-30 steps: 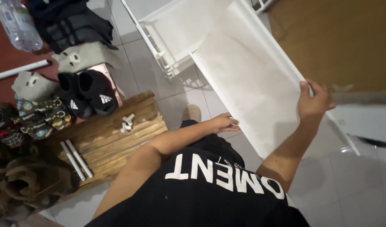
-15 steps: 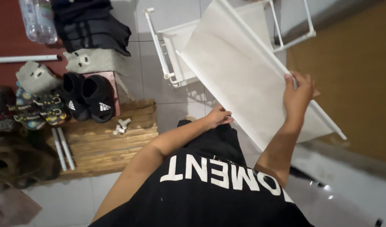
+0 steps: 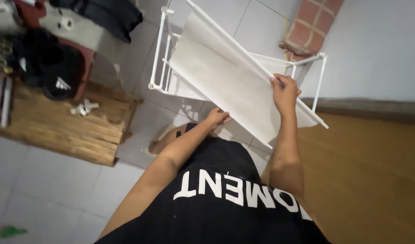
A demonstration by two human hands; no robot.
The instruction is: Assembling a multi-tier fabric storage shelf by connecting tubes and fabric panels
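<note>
A white fabric shelf panel (image 3: 225, 77) with a thin white rod along each long edge is held tilted above the floor. My right hand (image 3: 285, 91) grips the panel's upper rod near its far end. My left hand (image 3: 218, 118) holds the panel's lower edge from underneath. Behind the panel stands a white tubular rack frame (image 3: 160, 54) with another fabric shelf fitted in it, resting on the tiled floor. My black shirt with white lettering fills the bottom of the view.
A wooden pallet (image 3: 67, 126) lies at the left with small white plastic connectors (image 3: 83, 107) and two white tubes (image 3: 2, 99) on it. Black shoes (image 3: 49, 68) and a dark bag (image 3: 112, 16) sit beyond. A brick-patterned cushion (image 3: 311, 25) leans by the grey wall. A wooden surface (image 3: 365, 180) is at the right.
The view has swung, so the rack and panel now sit higher and further right in frame. Both hands kept their hold on the panel, which is turned more toward the frame.
</note>
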